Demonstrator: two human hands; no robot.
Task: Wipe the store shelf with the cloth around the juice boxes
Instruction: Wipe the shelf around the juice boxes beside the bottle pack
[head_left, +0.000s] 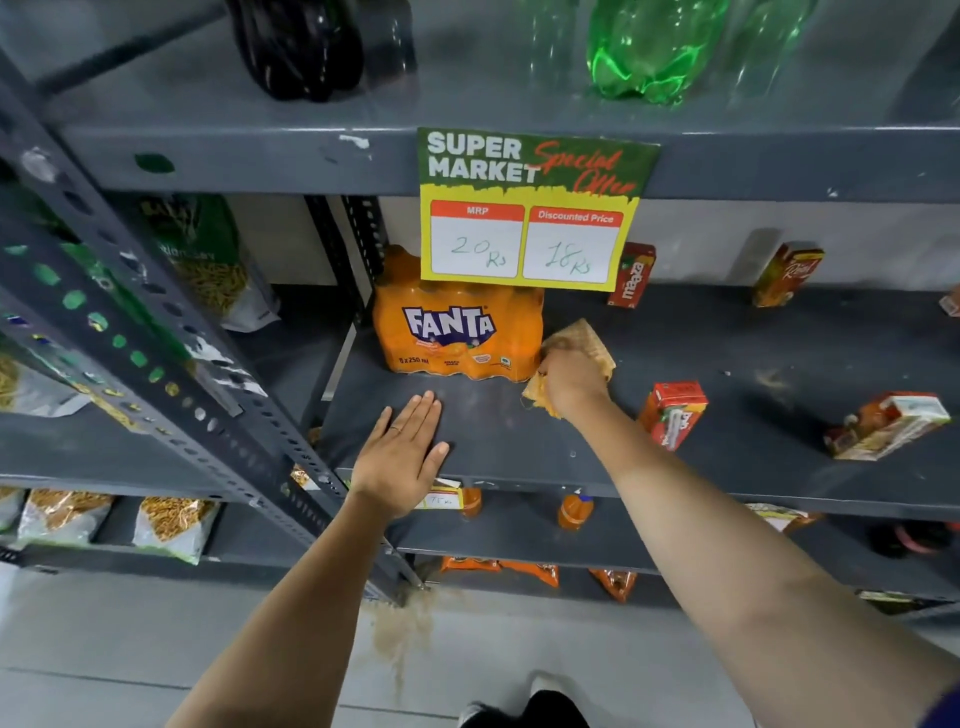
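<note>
From the head camera, a person is standing in front of a grey store shelf and reaching in with both arms. The right hand is closing its fingers around a yellow cloth and is pressing it down on the shelf, just beside the right end of a big orange Fanta pack. The cloth is touching the shelf, and it looks like it is touching the pack too. The left hand is lying flat and spread out on the front part of the shelf, holding nothing, a little in front of the Fanta pack. A red juice box is standing tilted near the right arm. Another juice box is lying on its side far to the right. Two more are standing at the back by the wall, a red Maaza box and an orange box. A price sign is hanging from the shelf above, covering the top of the Fanta pack. A green bottle is sitting up on that top shelf. Snack bags are sitting on the lower left shelves.
</note>
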